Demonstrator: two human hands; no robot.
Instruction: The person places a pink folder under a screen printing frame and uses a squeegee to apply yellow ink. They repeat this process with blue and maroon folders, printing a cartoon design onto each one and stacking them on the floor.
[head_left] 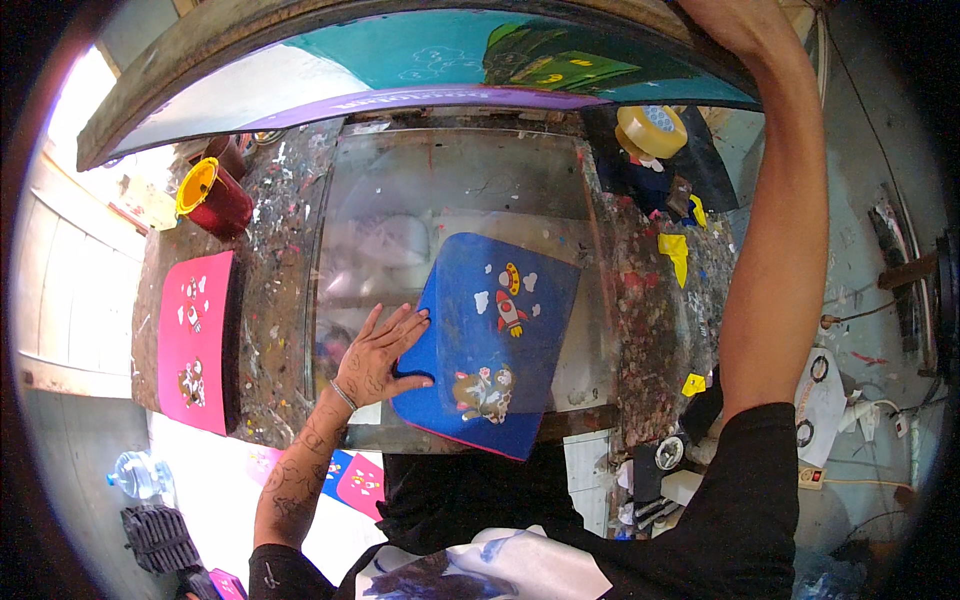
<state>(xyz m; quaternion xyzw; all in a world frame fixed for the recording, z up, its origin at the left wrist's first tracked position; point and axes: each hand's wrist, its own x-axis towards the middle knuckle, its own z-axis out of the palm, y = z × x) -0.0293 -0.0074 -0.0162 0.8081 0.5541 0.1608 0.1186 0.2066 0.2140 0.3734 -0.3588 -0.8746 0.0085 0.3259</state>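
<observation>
My left hand (385, 355) lies with fingers spread on the left edge of a blue sheet (515, 380) printed with a rocket and a cartoon animal; a second blue layer shows beneath it. Both rest at an angle on a scuffed, see-through board (365, 155) in the middle of the worktop. At the top right my right hand (730, 22) grips the wooden rim of a raised screen frame (125, 120), whose teal, white and purple face spans the top of the view. The fingertips of that hand are mostly hidden at the picture's edge.
A pink printed sheet (190, 380) lies left, below a red bucket (215, 205). At right are a tape roll (650, 130), yellow scraps (672, 257), and cables (870, 420) with a power strip. A water bottle (145, 475) and more printed sheets (355, 485) sit lower left.
</observation>
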